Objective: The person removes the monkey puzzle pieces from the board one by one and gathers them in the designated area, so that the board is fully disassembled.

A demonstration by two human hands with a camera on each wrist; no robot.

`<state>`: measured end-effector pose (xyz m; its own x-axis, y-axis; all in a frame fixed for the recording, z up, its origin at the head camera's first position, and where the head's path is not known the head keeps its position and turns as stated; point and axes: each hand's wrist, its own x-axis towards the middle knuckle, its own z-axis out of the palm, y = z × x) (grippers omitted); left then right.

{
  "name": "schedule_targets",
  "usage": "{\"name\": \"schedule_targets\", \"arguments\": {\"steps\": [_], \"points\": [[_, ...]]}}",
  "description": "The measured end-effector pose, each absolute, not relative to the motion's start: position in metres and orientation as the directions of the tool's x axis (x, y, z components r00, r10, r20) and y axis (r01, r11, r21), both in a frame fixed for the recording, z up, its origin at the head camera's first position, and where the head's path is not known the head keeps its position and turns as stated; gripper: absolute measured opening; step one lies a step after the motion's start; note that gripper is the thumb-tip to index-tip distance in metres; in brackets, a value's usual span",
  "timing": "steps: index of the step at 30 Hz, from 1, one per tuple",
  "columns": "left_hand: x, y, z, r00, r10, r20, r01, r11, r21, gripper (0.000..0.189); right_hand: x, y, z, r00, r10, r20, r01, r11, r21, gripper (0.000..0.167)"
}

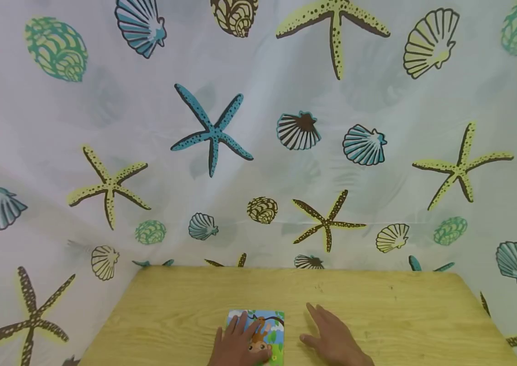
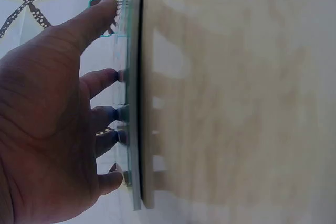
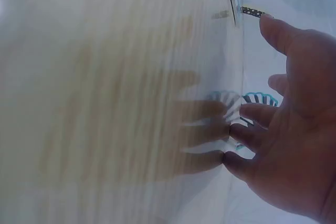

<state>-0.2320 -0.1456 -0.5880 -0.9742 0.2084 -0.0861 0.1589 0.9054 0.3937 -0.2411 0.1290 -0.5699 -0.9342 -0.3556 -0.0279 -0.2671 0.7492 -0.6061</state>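
A square picture board (image 1: 278, 325) with a cartoon monkey lies flat on the table near its front edge. Over its left part my left hand (image 1: 235, 343) is spread, covering some of the picture. The left wrist view shows the thin board (image 2: 135, 103) edge-on, with the fingertips of the left hand (image 2: 47, 108) resting on its glossy face. To the right of the board and apart from it, my right hand (image 1: 333, 338) has its fingers extended. In the right wrist view, fingertips of the right hand (image 3: 304, 108) touch the tabletop, and nothing is held.
The light wooden table (image 1: 400, 315) spreads out around both hands. Behind it and along its sides hangs a white curtain (image 1: 263, 91) printed with starfish and seashells.
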Motion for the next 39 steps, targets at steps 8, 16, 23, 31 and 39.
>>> {"name": "schedule_targets", "arguments": {"steps": [8,16,23,31,39], "points": [[-0.227,-0.143,-0.589,-0.968,0.231,-0.093,0.184,0.915,0.360,0.092,-0.251,0.103,-0.567,-0.883,-0.466,-0.051,-0.358,0.741,-0.568,0.072],[-0.221,-0.141,-0.578,-0.968,0.225,-0.110,0.160,0.893,0.420,0.090,-0.260,0.067,-0.571,-0.895,-0.443,-0.051,-0.354,0.774,-0.525,0.062],[-0.222,-0.142,-0.578,-0.965,0.235,-0.116,0.168,0.894,0.416,0.090,-0.267,0.057,-0.567,-0.920,-0.389,-0.050,-0.311,0.800,-0.513,0.050],[-0.221,-0.139,-0.574,-0.966,0.214,-0.143,0.139,0.900,0.413,0.090,-0.275,0.050,-0.546,-0.913,-0.382,-0.142,-0.268,0.825,-0.497,0.039],[-0.222,-0.139,-0.577,-0.968,0.210,-0.139,0.135,0.898,0.419,0.091,-0.278,0.049,-0.543,-0.917,-0.376,-0.133,-0.273,0.835,-0.477,0.044]]}}
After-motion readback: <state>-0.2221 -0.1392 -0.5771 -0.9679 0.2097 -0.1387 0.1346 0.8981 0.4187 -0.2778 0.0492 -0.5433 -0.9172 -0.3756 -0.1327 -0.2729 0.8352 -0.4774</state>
